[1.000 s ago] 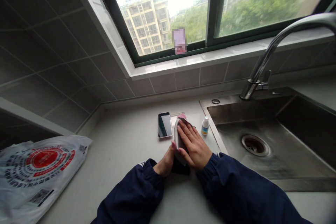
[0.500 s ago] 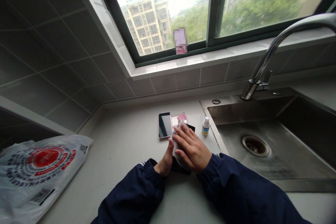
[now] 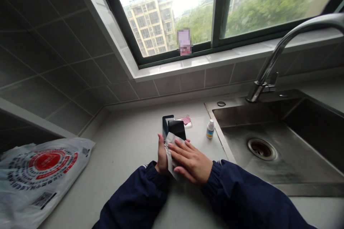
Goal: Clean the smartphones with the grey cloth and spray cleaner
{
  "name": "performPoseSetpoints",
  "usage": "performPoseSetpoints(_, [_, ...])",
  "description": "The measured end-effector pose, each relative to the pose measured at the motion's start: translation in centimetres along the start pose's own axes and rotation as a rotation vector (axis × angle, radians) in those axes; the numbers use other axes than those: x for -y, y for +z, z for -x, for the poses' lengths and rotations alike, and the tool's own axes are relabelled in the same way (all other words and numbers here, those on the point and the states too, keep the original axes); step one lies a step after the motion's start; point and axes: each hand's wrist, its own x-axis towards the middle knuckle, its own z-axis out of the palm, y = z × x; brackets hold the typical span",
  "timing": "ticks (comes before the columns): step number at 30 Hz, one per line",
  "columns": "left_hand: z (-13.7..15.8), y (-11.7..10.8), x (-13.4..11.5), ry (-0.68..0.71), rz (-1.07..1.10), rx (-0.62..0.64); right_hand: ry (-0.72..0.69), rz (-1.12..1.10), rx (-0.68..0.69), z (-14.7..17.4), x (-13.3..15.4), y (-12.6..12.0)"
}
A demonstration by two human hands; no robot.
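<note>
Apparently the work is partway along: a pale cloth (image 3: 172, 139) lies against the near part of a dark phone-like slab (image 3: 176, 128), under the right hand (image 3: 192, 162), so rubbing looks to be in hand. The far part of the slab is uncovered and glossy (whether the cloth has been over it cannot be told). How much of the surface is left is equally unclear, since the cloth and fingers hide the near part.

The slab sits between the two hands, its bare end pointing away from the person, toward the window. It seems to be held up off the counter (image 3: 120, 150), and from this view it overlaps the phone (image 3: 165, 124) lying just behind it. The left hand (image 3: 162, 155) appears to grip it from the left and below, thumb raised along the edge, most of its fingers out of sight. The right hand is flattened, fingers extended and nearly together, pressing the cloth rather than clasping anything.

Just beyond lies a clear case (image 3: 189, 126) bearing a pink piece (image 3: 186, 120); a small white bottle (image 3: 210, 128) stands upright to the right, near the sink (image 3: 228, 148).
</note>
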Motion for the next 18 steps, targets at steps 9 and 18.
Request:
performPoseSetpoints(9, [0.1,-0.2,-0.4,-0.008,-0.05,0.035,0.001,0.033,-0.012,0.2,0.1,0.6])
performPoseSetpoints(18, [-0.7,-1.4,1.9,0.255,-0.288,0.135,0.134,0.137,-0.105,0.0,-0.5,-0.4])
